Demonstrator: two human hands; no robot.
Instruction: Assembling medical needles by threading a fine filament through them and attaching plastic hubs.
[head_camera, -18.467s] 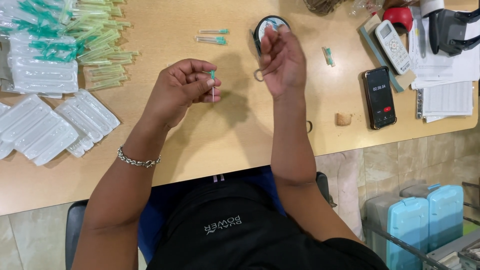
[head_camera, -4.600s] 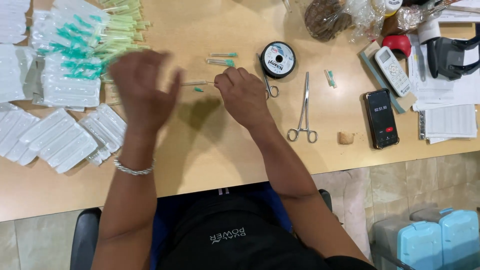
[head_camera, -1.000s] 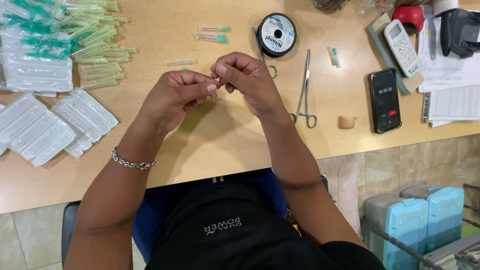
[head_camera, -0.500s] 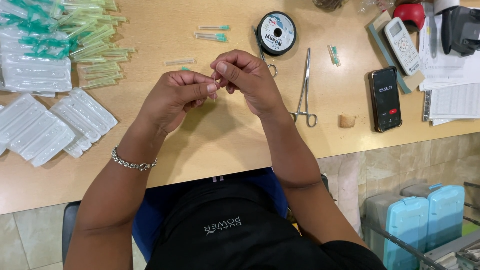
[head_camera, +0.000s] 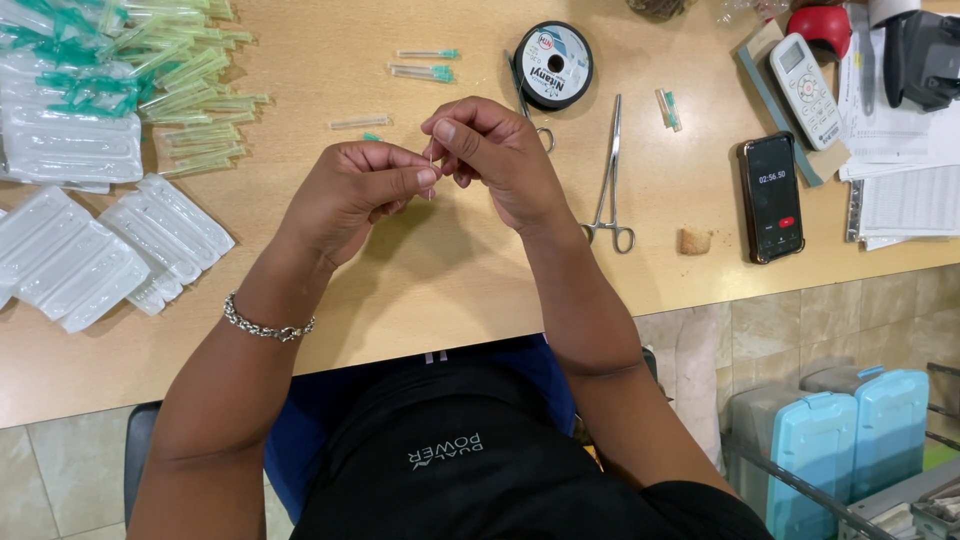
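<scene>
My left hand (head_camera: 355, 195) and my right hand (head_camera: 490, 155) meet above the middle of the wooden table (head_camera: 450, 280). Between their fingertips stands a thin metal needle (head_camera: 431, 172), pinched from both sides. Just beyond my hands lie a clear needle cap (head_camera: 358, 122), a small green hub (head_camera: 372, 137) and two capped needles with green ends (head_camera: 425, 63). A black spool of thread (head_camera: 553, 66) sits behind my right hand, with steel forceps (head_camera: 610, 170) to its right.
Piles of green-tipped needles (head_camera: 190, 70) and clear blister packs (head_camera: 110, 250) fill the table's left. At right lie a phone with a timer screen (head_camera: 772, 197), a white remote (head_camera: 805, 90), papers (head_camera: 905, 150) and another capped needle (head_camera: 667, 108). Blue cases (head_camera: 840, 440) stand on the floor.
Over the last second my hands have stayed together around the needle with only small finger shifts. Seconds earlier my left hand was raised and apart from the right.
</scene>
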